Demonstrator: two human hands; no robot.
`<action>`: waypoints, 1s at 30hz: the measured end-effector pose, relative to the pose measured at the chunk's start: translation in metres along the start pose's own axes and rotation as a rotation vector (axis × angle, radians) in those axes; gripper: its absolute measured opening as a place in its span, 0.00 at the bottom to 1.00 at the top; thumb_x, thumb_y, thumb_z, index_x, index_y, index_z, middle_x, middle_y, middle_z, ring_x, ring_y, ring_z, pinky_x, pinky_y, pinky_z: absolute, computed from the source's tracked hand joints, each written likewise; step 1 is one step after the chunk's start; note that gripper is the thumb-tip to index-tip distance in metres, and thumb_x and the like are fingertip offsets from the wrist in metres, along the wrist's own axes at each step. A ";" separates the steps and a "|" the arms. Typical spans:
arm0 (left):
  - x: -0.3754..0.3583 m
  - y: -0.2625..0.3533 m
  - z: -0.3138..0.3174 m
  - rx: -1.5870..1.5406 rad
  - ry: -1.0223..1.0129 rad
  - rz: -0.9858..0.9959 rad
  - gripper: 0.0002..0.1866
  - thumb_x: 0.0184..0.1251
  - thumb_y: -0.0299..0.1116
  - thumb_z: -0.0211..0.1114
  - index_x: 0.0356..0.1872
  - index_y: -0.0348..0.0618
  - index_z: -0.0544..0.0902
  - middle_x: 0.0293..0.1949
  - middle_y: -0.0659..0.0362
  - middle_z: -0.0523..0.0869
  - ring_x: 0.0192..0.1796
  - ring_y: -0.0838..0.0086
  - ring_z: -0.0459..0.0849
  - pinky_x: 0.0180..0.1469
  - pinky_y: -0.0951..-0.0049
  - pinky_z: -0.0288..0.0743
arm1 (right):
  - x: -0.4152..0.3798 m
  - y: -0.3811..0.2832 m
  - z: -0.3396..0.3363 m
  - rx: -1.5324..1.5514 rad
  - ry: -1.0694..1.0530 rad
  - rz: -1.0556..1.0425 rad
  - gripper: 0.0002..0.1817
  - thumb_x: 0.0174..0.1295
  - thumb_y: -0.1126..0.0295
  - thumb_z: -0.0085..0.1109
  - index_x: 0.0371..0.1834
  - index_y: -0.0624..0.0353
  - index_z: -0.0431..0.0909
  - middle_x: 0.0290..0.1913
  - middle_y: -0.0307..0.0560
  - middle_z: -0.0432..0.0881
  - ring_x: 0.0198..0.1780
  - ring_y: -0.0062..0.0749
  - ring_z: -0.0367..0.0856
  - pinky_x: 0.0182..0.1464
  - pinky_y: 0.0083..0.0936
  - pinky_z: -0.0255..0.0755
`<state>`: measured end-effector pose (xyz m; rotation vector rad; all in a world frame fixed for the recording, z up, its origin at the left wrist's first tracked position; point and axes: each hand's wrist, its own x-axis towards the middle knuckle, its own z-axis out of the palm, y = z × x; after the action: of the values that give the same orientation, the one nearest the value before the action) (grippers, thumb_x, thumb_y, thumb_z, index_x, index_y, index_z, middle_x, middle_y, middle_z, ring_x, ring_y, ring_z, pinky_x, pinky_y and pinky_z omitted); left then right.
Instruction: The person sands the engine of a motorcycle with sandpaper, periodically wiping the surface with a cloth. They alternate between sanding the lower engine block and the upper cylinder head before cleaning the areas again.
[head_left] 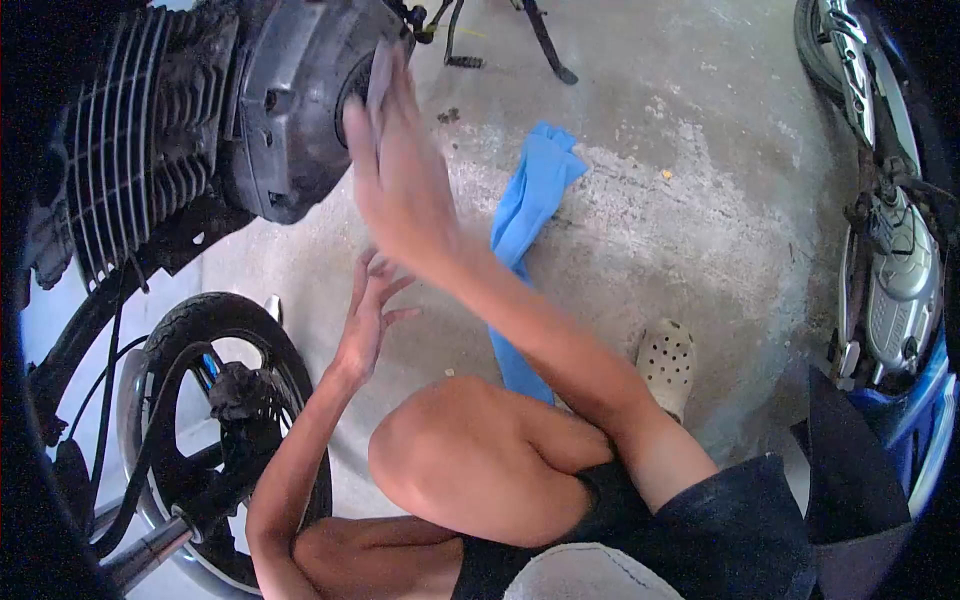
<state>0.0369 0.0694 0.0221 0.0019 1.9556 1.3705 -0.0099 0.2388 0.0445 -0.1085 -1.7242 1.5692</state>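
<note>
My right hand [405, 185], smeared by motion, reaches up to the round part of the dark metal engine cover [300, 110] on a motorcycle at the upper left. A thin grey piece of what looks like cloth [379, 85] shows between its fingers and the cover. Lower down, my left hand [370, 315] is raised in the air with its fingers spread and nothing in them. It is apart from the engine and just below my right wrist. A crumpled blue cloth [535, 190] lies on the floor to the right of my right forearm, which hides part of it.
Cooling fins [120, 140] and a frame tube are left of the cover. A motorcycle wheel [220, 310] is at the lower left. Another motorcycle [900, 270] stands along the right edge. A perforated clog [667, 365] is on the concrete floor [720, 220] beside my knee [440, 450].
</note>
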 end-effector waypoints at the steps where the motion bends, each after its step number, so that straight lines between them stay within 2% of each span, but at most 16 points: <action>1: 0.004 0.002 0.001 -0.002 0.000 0.020 0.36 0.72 0.57 0.45 0.72 0.49 0.46 0.69 0.48 0.57 0.68 0.58 0.64 0.60 0.59 0.69 | 0.001 0.002 -0.001 -0.001 0.000 -0.020 0.32 0.74 0.58 0.32 0.69 0.78 0.50 0.70 0.75 0.52 0.74 0.63 0.47 0.74 0.41 0.44; 3: 0.001 -0.003 -0.001 -0.004 -0.032 -0.041 0.36 0.72 0.58 0.45 0.72 0.51 0.47 0.70 0.46 0.55 0.68 0.57 0.64 0.60 0.58 0.69 | -0.008 0.004 -0.004 -0.065 -0.085 -0.011 0.32 0.74 0.59 0.33 0.69 0.80 0.49 0.70 0.79 0.50 0.72 0.70 0.48 0.74 0.45 0.45; 7: -0.007 0.000 0.000 0.002 -0.009 -0.097 0.36 0.71 0.58 0.45 0.72 0.52 0.48 0.70 0.45 0.52 0.68 0.57 0.65 0.59 0.58 0.69 | 0.036 0.000 0.002 0.004 0.035 0.005 0.32 0.74 0.58 0.32 0.69 0.79 0.49 0.71 0.78 0.48 0.73 0.69 0.46 0.74 0.46 0.45; 10: -0.006 -0.003 -0.008 -0.006 -0.013 0.005 0.36 0.70 0.57 0.48 0.72 0.52 0.49 0.70 0.47 0.54 0.67 0.57 0.64 0.58 0.58 0.71 | 0.026 -0.004 -0.004 -0.014 0.011 0.034 0.32 0.74 0.58 0.32 0.68 0.79 0.51 0.71 0.77 0.50 0.73 0.69 0.47 0.74 0.44 0.46; 12: -0.006 -0.007 -0.009 -0.037 -0.006 -0.042 0.37 0.71 0.59 0.46 0.72 0.52 0.48 0.70 0.45 0.51 0.68 0.56 0.64 0.58 0.57 0.70 | 0.033 -0.008 0.002 0.013 0.051 0.078 0.31 0.74 0.58 0.32 0.67 0.78 0.54 0.69 0.77 0.53 0.72 0.68 0.50 0.73 0.43 0.48; 14: -0.006 -0.008 -0.007 -0.029 -0.006 -0.054 0.36 0.71 0.59 0.45 0.72 0.52 0.48 0.70 0.45 0.51 0.68 0.56 0.64 0.58 0.57 0.70 | 0.034 -0.018 0.004 -0.137 0.116 0.128 0.28 0.74 0.57 0.32 0.62 0.75 0.64 0.63 0.73 0.66 0.62 0.65 0.67 0.65 0.41 0.62; 18: -0.006 -0.003 -0.006 -0.004 -0.025 -0.051 0.36 0.71 0.59 0.43 0.73 0.52 0.47 0.71 0.45 0.49 0.70 0.56 0.62 0.59 0.57 0.69 | 0.032 -0.024 -0.009 -0.111 0.144 0.094 0.27 0.74 0.58 0.34 0.55 0.75 0.70 0.56 0.74 0.72 0.54 0.68 0.73 0.57 0.45 0.68; 19: -0.005 -0.002 -0.002 -0.008 -0.033 -0.054 0.36 0.71 0.59 0.43 0.73 0.52 0.47 0.71 0.45 0.49 0.70 0.56 0.62 0.59 0.57 0.69 | 0.046 -0.043 -0.016 -0.067 -0.004 0.316 0.26 0.74 0.57 0.34 0.50 0.74 0.72 0.52 0.75 0.74 0.52 0.68 0.74 0.55 0.46 0.68; 20: -0.003 0.000 0.002 0.000 0.021 0.002 0.34 0.71 0.55 0.46 0.71 0.50 0.51 0.68 0.46 0.56 0.66 0.58 0.67 0.57 0.59 0.71 | 0.056 -0.053 -0.019 -0.014 -0.153 0.533 0.26 0.74 0.57 0.33 0.46 0.74 0.73 0.49 0.75 0.75 0.50 0.68 0.75 0.52 0.47 0.69; 21: -0.003 0.002 0.003 0.010 0.080 0.057 0.31 0.71 0.50 0.49 0.69 0.47 0.56 0.65 0.47 0.64 0.62 0.60 0.72 0.54 0.62 0.72 | 0.056 -0.043 -0.014 -0.028 -0.164 0.507 0.28 0.74 0.54 0.32 0.41 0.73 0.72 0.44 0.75 0.75 0.46 0.67 0.75 0.51 0.46 0.68; 22: -0.003 0.006 0.003 0.015 0.081 0.058 0.31 0.71 0.50 0.49 0.69 0.47 0.56 0.65 0.47 0.64 0.62 0.60 0.72 0.54 0.62 0.72 | 0.049 -0.039 -0.009 -0.024 -0.161 0.506 0.28 0.74 0.54 0.32 0.41 0.73 0.72 0.44 0.75 0.75 0.46 0.67 0.75 0.51 0.46 0.68; 24: 0.007 0.021 0.006 0.249 -0.107 0.352 0.18 0.66 0.34 0.57 0.56 0.41 0.72 0.45 0.52 0.79 0.43 0.64 0.80 0.43 0.67 0.75 | 0.043 -0.030 -0.005 -0.125 0.040 0.302 0.31 0.74 0.52 0.31 0.44 0.75 0.71 0.43 0.74 0.76 0.46 0.65 0.74 0.53 0.43 0.66; 25: 0.011 0.035 0.012 0.252 -0.119 0.355 0.18 0.66 0.34 0.57 0.56 0.41 0.72 0.45 0.52 0.79 0.43 0.64 0.80 0.43 0.67 0.75 | 0.060 -0.032 -0.006 -0.073 -0.072 0.467 0.33 0.73 0.49 0.31 0.53 0.76 0.70 0.50 0.71 0.76 0.54 0.62 0.73 0.61 0.38 0.63; 27: 0.005 0.071 0.020 0.544 -0.027 0.923 0.08 0.57 0.23 0.61 0.39 0.39 0.79 0.25 0.59 0.78 0.25 0.67 0.76 0.31 0.70 0.72 | 0.078 -0.023 -0.006 0.074 -0.038 0.559 0.34 0.73 0.48 0.30 0.57 0.75 0.68 0.54 0.70 0.74 0.59 0.59 0.70 0.63 0.38 0.60; 28: 0.002 0.089 0.016 0.556 -0.043 0.927 0.08 0.57 0.23 0.61 0.39 0.39 0.79 0.25 0.59 0.78 0.25 0.67 0.76 0.31 0.70 0.72 | 0.087 -0.023 -0.008 0.230 -0.012 0.634 0.35 0.73 0.48 0.29 0.61 0.74 0.66 0.59 0.69 0.72 0.65 0.56 0.67 0.66 0.37 0.58; 30: -0.005 0.125 0.008 0.747 0.005 1.381 0.10 0.61 0.35 0.62 0.30 0.38 0.77 0.25 0.56 0.79 0.26 0.64 0.78 0.34 0.64 0.75 | 0.085 -0.033 -0.004 0.271 -0.077 0.638 0.36 0.73 0.47 0.28 0.64 0.72 0.62 0.63 0.66 0.68 0.69 0.51 0.63 0.70 0.39 0.52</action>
<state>-0.0040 0.1280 0.1252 1.9671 2.3692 1.1547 -0.0515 0.2802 0.1141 -0.5067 -1.5969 2.2785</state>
